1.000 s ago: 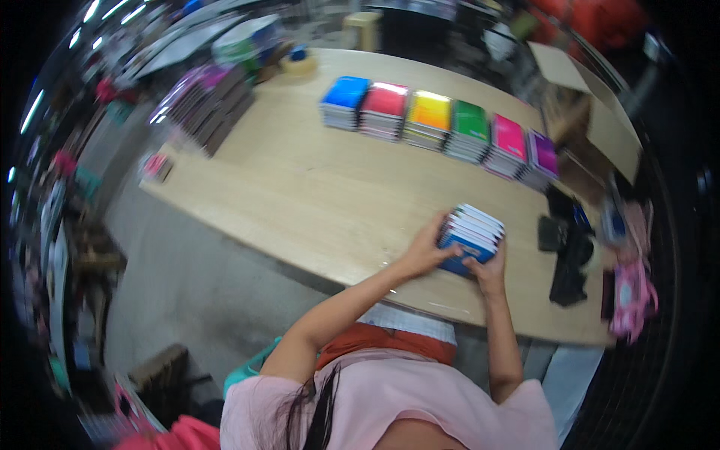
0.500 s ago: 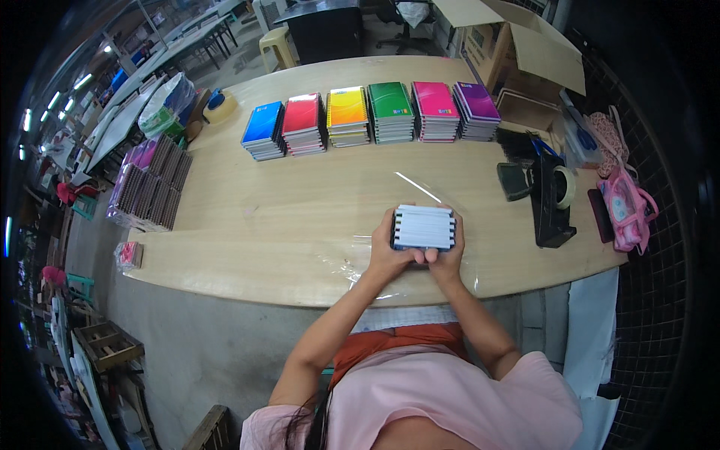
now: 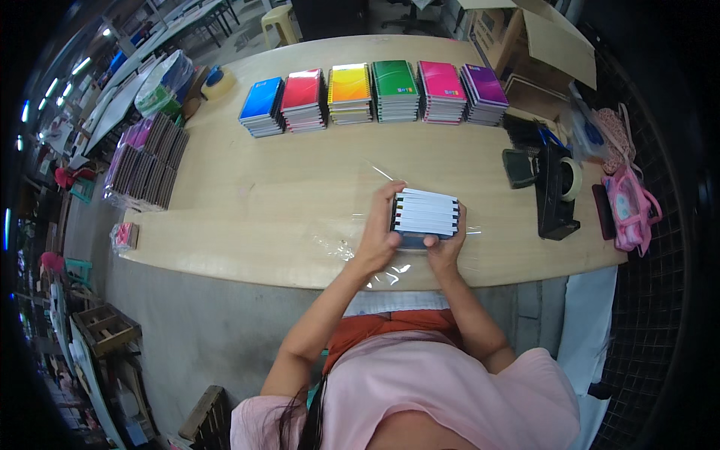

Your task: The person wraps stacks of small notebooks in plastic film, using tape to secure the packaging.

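Observation:
A small stack of notebooks is gripped between my two hands, its white page edges facing up and a blue cover showing on the near side. My left hand wraps the left end, thumb against the near face. Round the right end closes my right hand, its thumb also on the near side. Beneath the stack a sheet of clear plastic film lies on the table, wrinkled and shiny near the front edge.
Colour-sorted notebook stacks line the table's far side. Wrapped notebook bundles and a small pink pack sit at the left edge. To the right are a black tape dispenser, a pink pouch and an open cardboard box.
My left hand has shifted up along the stack's left end, and the thumbs have moved apart. The stack now tilts, showing more of its blue near cover. The whole view has shifted slightly.

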